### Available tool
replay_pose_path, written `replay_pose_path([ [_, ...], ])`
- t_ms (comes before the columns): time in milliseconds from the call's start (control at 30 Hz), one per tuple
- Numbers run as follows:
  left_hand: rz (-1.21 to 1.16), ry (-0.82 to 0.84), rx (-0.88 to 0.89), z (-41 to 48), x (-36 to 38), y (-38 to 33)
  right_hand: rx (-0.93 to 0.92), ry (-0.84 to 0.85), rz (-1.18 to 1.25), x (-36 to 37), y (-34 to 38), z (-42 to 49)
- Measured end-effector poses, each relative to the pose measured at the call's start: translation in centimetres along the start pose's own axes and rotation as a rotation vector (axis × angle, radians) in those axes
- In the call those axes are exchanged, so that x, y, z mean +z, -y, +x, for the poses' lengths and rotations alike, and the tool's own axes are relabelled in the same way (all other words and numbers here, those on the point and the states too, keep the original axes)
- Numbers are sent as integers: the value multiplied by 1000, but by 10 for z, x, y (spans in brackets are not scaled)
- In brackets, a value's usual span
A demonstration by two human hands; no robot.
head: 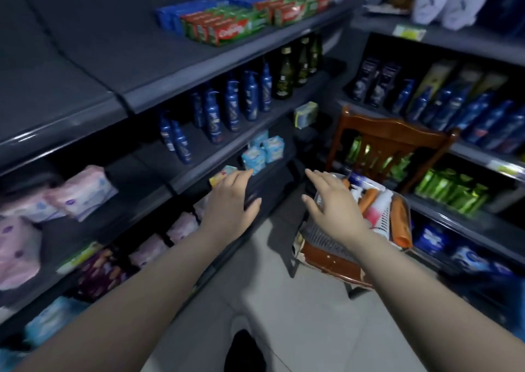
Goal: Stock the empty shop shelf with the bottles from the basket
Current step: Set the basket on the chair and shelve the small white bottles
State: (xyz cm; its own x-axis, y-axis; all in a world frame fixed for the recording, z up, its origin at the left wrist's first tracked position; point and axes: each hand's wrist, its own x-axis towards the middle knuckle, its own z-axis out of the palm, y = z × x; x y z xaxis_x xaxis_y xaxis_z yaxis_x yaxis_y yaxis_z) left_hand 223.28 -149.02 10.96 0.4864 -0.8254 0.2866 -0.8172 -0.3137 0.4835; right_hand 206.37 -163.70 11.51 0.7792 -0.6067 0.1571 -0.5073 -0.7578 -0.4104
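**Stocking barely begun, basket still full**

Both hands are spread and hold nothing. The right hand hovers over the basket on the chair seat, where the bottles remain. The left hand hangs near the shelf edge. Judging by this, most of the stocking is left.

The shelves are dark grey. On the top one lie red-and-green boxes beside plain blue boxes. Below stand deep blue bottles with pale label marks, then dark green glass bottles with gold caps. Lower down, pale pink packets carry purple spots. The basket is grey mesh, holding orange bottles and a white-and-red one. The chair is reddish-brown wood; bright green packs fill the right-hand shelf.
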Motion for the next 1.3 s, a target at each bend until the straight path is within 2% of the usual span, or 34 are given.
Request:
replay_pose_path([
  [133, -85, 99, 49, 50, 53, -3, 166, 16, 0, 4, -60, 0],
  [433, -181, 438, 92, 138, 174, -7, 490, 31, -11, 16, -152, 6],
  [667, -169, 606, 99, 169, 244, -27, 631, 12, 51, 25, -201, -3],
  [933, -154, 676, -33, 188, 317, -55, 719, 91, 137, 44, -284, 7],
  [1167, -127, 687, -223, 205, 387, -69, 782, 177, 187, 75, -362, 46],
  [1300, -89, 687, -238, 215, 420, -71, 842, 200, 284, 98, -399, 79],
])
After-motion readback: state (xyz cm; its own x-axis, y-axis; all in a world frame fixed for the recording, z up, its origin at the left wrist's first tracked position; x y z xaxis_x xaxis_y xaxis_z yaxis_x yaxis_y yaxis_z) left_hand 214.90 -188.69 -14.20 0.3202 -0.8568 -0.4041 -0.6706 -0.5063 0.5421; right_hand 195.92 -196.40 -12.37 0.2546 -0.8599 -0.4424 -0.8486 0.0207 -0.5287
